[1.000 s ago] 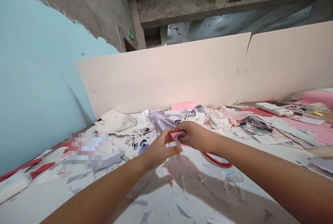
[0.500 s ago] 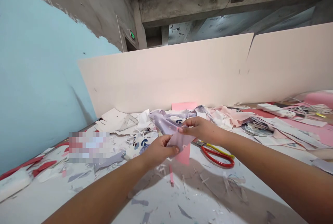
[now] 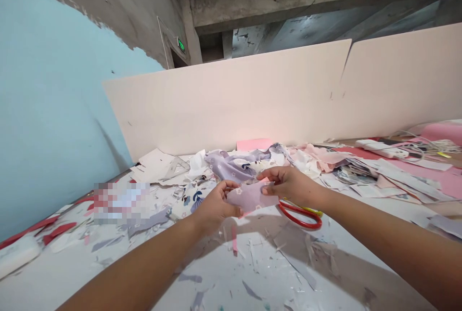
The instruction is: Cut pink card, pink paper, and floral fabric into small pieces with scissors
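Observation:
Both my hands hold a small piece of lilac fabric (image 3: 250, 197) stretched flat between them, with a thin edge of pink showing along its border. My left hand (image 3: 214, 202) pinches its left end, and my right hand (image 3: 288, 183) grips its right end. Just below my right hand lie scissors with red handles (image 3: 299, 218), their blades hidden behind the hand. Behind the hands is a crumpled heap of lilac floral fabric (image 3: 234, 166). A pink sheet (image 3: 253, 144) leans at the back.
Paper and fabric scraps litter the white tabletop (image 3: 231, 272). A clear set square (image 3: 176, 166) lies on paper at back left. A white power strip (image 3: 380, 149) with cables sits at back right, on pink sheets. A cream board (image 3: 224, 104) stands behind the table, beside a blue wall (image 3: 54, 109).
My hands have moved apart and pulled the lilac piece flat. The pink part hanging below it earlier has mostly gone from view. The scissors are now partly hidden.

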`<state>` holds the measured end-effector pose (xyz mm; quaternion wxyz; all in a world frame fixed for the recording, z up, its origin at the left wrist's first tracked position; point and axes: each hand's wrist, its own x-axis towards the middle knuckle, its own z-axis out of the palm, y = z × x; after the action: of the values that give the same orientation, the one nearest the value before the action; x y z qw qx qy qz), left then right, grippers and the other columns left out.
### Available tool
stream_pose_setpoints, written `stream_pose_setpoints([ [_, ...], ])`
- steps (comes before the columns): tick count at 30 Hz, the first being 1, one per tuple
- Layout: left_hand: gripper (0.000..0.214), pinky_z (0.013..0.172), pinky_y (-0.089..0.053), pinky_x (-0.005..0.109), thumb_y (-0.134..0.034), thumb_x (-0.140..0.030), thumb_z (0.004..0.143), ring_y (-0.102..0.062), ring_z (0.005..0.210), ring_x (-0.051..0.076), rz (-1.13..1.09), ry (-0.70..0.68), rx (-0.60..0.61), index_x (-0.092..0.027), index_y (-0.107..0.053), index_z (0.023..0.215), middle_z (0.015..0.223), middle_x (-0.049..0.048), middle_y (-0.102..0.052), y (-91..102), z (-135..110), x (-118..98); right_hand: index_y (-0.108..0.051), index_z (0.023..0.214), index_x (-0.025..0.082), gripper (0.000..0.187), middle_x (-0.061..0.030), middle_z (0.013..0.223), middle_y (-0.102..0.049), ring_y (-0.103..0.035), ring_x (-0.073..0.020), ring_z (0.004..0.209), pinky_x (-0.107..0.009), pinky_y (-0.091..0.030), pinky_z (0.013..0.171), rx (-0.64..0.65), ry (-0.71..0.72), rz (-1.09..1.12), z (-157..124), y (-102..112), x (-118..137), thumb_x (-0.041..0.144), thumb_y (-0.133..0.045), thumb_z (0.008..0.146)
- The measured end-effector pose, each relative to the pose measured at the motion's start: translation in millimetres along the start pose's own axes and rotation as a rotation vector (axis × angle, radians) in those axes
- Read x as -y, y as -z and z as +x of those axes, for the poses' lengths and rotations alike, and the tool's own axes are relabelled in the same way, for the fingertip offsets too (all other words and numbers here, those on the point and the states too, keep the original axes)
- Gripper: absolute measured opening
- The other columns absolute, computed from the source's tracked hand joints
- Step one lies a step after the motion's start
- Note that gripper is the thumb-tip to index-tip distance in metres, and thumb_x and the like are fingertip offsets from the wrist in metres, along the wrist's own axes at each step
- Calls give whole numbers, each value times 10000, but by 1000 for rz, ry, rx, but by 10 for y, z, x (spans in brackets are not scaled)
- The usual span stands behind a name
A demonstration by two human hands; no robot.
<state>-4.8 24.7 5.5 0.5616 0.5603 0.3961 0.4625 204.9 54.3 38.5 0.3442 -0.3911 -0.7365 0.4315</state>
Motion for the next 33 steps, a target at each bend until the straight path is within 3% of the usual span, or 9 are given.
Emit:
stream_pose_setpoints([
  [4,517,641,-444,278,-723,-172,518,-551,743,140,-42,53,26,-216,-463,963,937,42,-519,-56,-51,-30,-582,754,156,187,23,639,-525,-471,-87,579,-201,-354,524,-7,2,-28,-44,-36,-47,303,-613,642],
  [7,316,630,-450,291,-650,-338,636,-546,691,126,-7,78,-6,-182,-505,868,836,36,-538,-83,-48,8,-570,729,157,182,36,614,-485,-436,-79,559,-191,-321,505,-19,19,-49,-58,-63,-88,311,-608,641],
  [9,287,582,-442,270,-644,-375,635,-515,603,100,41,52,-66,-159,-512,770,714,8,-524,-85,-20,60,-568,712,159,186,40,605,-470,-417,-76,545,-188,-301,491,-37,26,-91,-66,-69,-110,333,-594,652],
  [12,307,507,-380,210,-694,-349,574,-438,509,58,93,-36,-143,-150,-506,713,590,-38,-479,-74,26,132,-551,687,166,218,49,557,-445,-394,-70,494,-186,-274,456,-68,-3,-151,-83,-65,-115,383,-570,671],
  [16,321,528,-358,203,-712,-339,538,-434,536,61,128,-111,-206,-149,-525,717,592,-38,-493,-70,36,155,-493,652,180,241,68,482,-414,-403,-70,438,-185,-278,431,-43,-39,-136,-111,-68,-88,411,-539,701],
  [21,262,537,-351,213,-675,-338,577,-433,555,77,183,-178,-213,-152,-531,692,599,-26,-487,-65,0,149,-444,692,188,249,44,532,-518,-513,-100,482,-210,-378,477,25,-50,-52,-139,-99,-99,427,-486,748],
  [25,191,514,-314,202,-639,-306,622,-395,541,69,234,-234,-201,-149,-534,646,578,-29,-459,-43,-8,169,-436,700,186,229,54,581,-493,-573,-112,506,-214,-408,477,51,-48,-42,-145,-107,-134,398,-511,739],
  [28,220,506,-313,190,-662,-307,606,-392,528,58,149,-202,-171,-149,-514,644,570,-40,-439,-33,-13,159,-447,695,178,220,56,578,-482,-586,-114,512,-210,-416,474,58,-54,-7,-136,-99,-159,378,-532,729],
  [33,386,502,-390,210,-701,-385,557,-496,541,81,33,-4,-26,-162,-525,818,679,-4,-521,-17,-28,128,-452,694,175,284,56,578,-481,-592,-118,507,-209,-418,464,65,-105,98,-119,-93,-199,429,-580,682],
])
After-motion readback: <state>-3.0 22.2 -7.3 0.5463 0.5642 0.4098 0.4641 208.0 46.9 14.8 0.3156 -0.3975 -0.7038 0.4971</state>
